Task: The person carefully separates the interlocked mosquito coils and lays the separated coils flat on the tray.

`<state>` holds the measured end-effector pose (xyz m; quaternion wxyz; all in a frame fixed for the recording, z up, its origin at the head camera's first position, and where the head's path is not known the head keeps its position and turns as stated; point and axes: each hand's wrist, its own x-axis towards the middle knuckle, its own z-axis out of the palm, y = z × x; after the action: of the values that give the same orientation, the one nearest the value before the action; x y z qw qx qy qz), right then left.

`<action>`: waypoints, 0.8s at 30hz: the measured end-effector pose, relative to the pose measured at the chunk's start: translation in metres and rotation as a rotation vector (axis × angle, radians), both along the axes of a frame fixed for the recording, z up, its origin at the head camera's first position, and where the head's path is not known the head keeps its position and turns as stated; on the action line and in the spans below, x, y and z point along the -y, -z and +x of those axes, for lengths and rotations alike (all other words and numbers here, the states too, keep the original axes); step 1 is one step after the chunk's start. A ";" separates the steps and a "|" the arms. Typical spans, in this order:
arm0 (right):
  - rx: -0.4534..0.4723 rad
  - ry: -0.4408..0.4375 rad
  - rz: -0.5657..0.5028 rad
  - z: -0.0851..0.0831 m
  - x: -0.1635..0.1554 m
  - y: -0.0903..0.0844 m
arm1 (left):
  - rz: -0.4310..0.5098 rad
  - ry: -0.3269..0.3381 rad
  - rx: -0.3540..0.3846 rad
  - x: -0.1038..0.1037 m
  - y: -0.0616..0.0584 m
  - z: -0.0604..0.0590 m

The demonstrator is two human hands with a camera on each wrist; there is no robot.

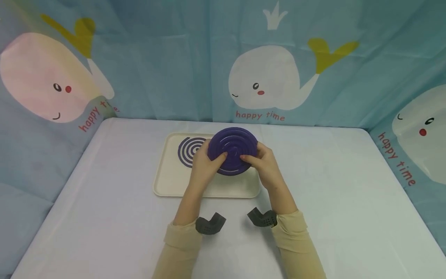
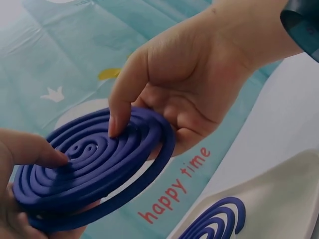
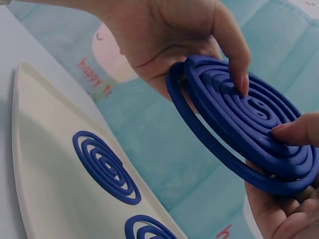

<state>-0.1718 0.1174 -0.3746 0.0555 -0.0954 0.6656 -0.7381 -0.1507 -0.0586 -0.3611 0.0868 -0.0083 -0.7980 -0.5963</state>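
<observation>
Both hands hold up a purple-blue double mosquito coil point(image 1: 232, 136), a flat disc of nested spirals. My left hand point(image 1: 204, 161) grips its left side with the thumb on the upper face, and my right hand point(image 1: 266, 164) grips the right side the same way. In the left wrist view, the outer end of one coil point(image 2: 142, 186) hangs a little apart from the rest, leaving a narrow gap. Below lies a cream tray point(image 1: 170, 186) with a single coil point(image 1: 184, 152) flat on it. Part of another coil point(image 3: 144, 224) shows on the tray in the right wrist view.
The tray stands on a white table point(image 1: 331, 186). Behind and at the sides hangs a light blue curtain point(image 1: 167, 77) printed with whales. A dark wrist mount point(image 1: 210, 224) sticks out from the left sleeve, another point(image 1: 262, 217) from the right.
</observation>
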 end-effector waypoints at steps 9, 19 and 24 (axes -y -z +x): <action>0.019 0.078 -0.129 -0.001 -0.001 -0.005 | 0.254 0.120 0.077 0.001 0.002 -0.002; -0.020 0.113 -0.129 0.004 0.004 -0.008 | 0.409 0.130 0.160 -0.003 0.004 0.000; -0.067 0.156 -0.120 0.005 0.004 -0.007 | 0.403 0.126 0.171 -0.004 0.004 -0.001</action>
<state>-0.1672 0.1130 -0.3677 -0.0302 -0.0709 0.6271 -0.7751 -0.1519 -0.0544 -0.3651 -0.0189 0.0099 -0.6651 -0.7465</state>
